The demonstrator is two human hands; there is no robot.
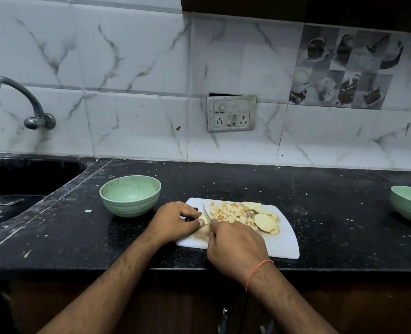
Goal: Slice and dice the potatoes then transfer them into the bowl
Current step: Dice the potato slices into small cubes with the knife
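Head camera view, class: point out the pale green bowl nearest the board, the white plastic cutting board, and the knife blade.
Pale green bowl [130, 195], head view, on its inner wall.
White plastic cutting board [281, 244], head view, on its bare right part.
Knife blade [206, 215], head view, mid-blade.

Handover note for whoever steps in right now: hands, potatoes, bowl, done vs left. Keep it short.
Left hand: grip pinching a small potato piece on the white cutting board.
Right hand: grip round the knife, blade down beside that piece.
Diced pile and a few uncut slices lie on the board's far right part.
Green bowl stands left of the board, empty; a second green bowl sits at the right edge.
Done: most dicing. Left: dice the remaining slices, transfer everything to the bowl.
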